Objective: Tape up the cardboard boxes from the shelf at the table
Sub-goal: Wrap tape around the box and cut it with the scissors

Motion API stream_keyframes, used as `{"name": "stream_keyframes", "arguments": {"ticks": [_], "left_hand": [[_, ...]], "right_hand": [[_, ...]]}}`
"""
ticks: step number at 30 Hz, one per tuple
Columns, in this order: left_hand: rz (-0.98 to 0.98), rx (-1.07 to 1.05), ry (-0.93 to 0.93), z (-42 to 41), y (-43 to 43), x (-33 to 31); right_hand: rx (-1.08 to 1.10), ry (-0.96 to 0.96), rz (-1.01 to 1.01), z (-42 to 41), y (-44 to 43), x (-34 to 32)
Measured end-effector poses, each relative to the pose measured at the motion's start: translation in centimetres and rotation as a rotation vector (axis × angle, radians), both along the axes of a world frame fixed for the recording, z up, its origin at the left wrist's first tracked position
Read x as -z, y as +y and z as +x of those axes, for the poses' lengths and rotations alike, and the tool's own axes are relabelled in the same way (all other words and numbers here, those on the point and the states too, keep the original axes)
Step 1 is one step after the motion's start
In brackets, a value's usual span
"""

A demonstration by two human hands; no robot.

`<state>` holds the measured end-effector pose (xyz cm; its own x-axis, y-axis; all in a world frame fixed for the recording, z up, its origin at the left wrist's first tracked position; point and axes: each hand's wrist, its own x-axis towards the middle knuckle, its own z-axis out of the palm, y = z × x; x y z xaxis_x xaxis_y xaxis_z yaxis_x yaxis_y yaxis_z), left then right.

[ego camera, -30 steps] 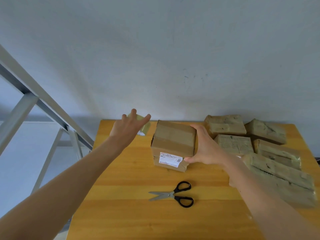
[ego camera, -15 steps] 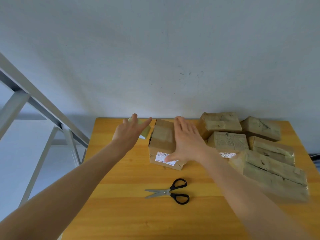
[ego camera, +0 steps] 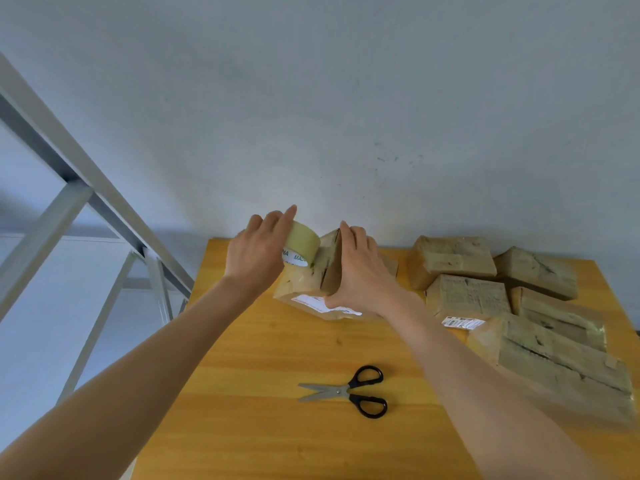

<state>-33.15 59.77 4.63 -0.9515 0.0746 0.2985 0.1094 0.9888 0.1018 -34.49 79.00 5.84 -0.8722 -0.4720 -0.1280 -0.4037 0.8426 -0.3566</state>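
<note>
A small cardboard box (ego camera: 313,280) with a white label stands tilted at the back middle of the wooden table (ego camera: 263,403). My right hand (ego camera: 358,271) lies over its top and right side, thumb at the lower front edge near the label. My left hand (ego camera: 258,252) grips a roll of clear packing tape (ego camera: 301,245) and holds it against the box's upper left face.
Black-handled scissors (ego camera: 349,391) lie on the table in front of the box. Several boxes wrapped in tape (ego camera: 467,296) are stacked along the right side, up to the table's right edge. A grey metal shelf frame (ego camera: 104,209) stands to the left.
My left hand picked the tape roll up from behind the box and brought it onto the box. My right hand shifted over the box's top and tipped it up.
</note>
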Motion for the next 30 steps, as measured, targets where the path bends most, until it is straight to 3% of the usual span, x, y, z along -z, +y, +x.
{"name": "stream_keyframes", "arguments": {"ticks": [5,9,18,21,30], "left_hand": [[0.362,-0.05,-0.048,0.0,0.9,-0.8],[0.167,0.079,-0.076,0.6,1.3,-0.6],[-0.389,0.139,-0.043,0.2,1.0,0.1],[-0.394,0.207,0.01,-0.2,1.8,2.0],[-0.212,0.308,-0.293,1.3,6.0,2.3]], "right_hand": [[0.074,-0.145,-0.268,0.9,1.1,1.7],[0.137,-0.205,-0.389,1.7,2.2,3.3],[0.22,-0.303,-0.41,2.0,5.7,5.2],[0.237,-0.34,-0.401,2.0,6.6,5.9],[0.398,-0.352,-0.371,4.0,9.4,9.7]]}}
